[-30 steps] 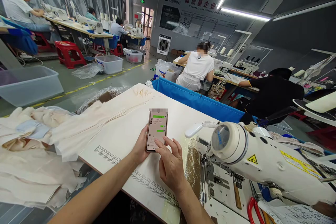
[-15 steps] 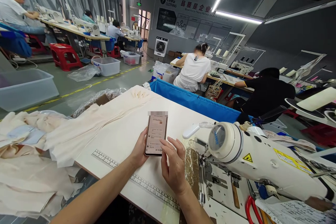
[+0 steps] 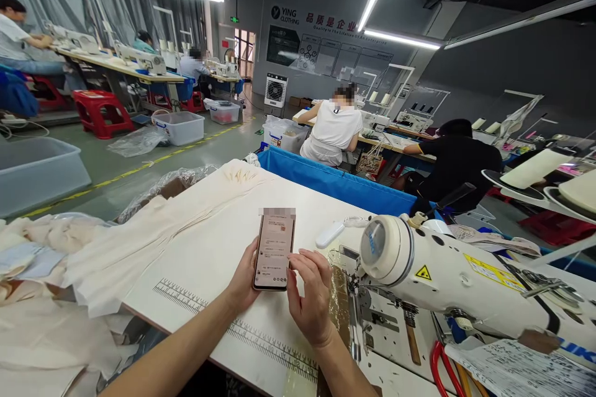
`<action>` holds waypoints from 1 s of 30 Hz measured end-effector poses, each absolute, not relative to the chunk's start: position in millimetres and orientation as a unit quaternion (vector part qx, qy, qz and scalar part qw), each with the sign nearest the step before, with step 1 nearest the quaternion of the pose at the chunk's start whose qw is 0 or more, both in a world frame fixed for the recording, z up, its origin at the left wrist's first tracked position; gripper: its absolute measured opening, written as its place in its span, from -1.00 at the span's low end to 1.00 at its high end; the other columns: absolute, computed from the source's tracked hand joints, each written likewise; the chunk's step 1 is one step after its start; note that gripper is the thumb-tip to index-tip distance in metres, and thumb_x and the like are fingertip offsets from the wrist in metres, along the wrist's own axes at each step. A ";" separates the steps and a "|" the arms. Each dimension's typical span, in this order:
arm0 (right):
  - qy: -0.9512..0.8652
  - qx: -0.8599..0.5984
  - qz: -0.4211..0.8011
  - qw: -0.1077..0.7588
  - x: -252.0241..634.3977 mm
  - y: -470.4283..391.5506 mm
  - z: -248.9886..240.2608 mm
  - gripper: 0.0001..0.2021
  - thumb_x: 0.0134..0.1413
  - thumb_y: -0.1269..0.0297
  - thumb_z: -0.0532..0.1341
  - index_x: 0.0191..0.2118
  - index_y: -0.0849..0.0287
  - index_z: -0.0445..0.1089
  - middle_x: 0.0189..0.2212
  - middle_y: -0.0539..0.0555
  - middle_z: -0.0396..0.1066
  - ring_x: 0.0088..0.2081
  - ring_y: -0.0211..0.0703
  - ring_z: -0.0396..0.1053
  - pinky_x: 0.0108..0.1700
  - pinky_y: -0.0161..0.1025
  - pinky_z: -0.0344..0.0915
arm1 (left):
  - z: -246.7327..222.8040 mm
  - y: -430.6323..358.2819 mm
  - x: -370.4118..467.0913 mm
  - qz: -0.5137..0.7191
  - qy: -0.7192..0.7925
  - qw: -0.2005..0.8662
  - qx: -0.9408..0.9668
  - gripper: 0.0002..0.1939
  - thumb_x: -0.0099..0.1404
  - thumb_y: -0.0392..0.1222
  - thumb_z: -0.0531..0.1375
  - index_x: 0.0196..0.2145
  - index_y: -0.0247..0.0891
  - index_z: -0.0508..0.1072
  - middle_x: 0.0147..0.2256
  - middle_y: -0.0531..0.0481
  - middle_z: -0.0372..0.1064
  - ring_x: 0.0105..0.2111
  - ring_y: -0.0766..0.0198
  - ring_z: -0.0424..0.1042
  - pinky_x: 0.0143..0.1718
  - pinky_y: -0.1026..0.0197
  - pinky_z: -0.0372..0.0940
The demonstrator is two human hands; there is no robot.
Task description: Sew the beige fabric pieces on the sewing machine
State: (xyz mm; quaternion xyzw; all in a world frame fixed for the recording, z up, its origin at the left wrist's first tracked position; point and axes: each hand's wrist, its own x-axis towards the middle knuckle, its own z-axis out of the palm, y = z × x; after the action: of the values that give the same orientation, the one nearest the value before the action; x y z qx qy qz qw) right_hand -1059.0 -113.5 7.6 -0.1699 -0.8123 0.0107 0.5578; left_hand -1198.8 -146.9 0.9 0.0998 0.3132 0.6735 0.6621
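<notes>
A smartphone (image 3: 274, 251) with a lit screen of text messages is held upright above the white worktable (image 3: 223, 223). My left hand (image 3: 244, 279) wraps round its left side and lower edge from behind. At the phone's right edge hovers my right hand (image 3: 310, 294), fingers curved and a little apart, with the index fingertip at the screen's edge; whether it touches I cannot tell. Printed ruler marks (image 3: 274, 344) run along the table's near edge below the hands. A white industrial sewing machine (image 3: 437, 267) stands just right of my right hand.
Cream fabric pieces (image 3: 116, 248) spread over the table's left side and hang off it. A blue cloth trough (image 3: 326, 180) borders the far edge. Red-handled scissors (image 3: 440, 363) and a written sheet (image 3: 521, 366) lie by the machine. Co-workers sit at other machines beyond.
The camera view has shifted slightly, so the surroundings sit a little further left. My left hand still holds the phone; the right hand stays beside its screen, and the text appears scrolled slightly.
</notes>
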 end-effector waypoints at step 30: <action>-0.820 -0.184 0.003 0.541 -1057.4 -109.1 11.7 -0.65 0.15 0.58 0.10 0.04 0.18 0.28 -0.13 0.14 0.43 0.00 0.02 0.28 0.04 0.13 0.25 | 2.1 -147.0 -1196.7 0.664 0.319 0.670 0.090 -0.52 0.39 0.05 -0.03 0.02 -0.34 0.43 -0.15 -0.12 0.49 -0.11 0.09 0.45 -0.04 0.15 0.31</action>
State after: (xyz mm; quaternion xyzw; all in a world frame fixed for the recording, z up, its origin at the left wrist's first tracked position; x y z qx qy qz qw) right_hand -1057.4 -109.1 11.7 -0.1843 -0.8205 0.0035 0.5412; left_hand -1196.7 -147.0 2.1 0.0897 0.3192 0.6644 0.6698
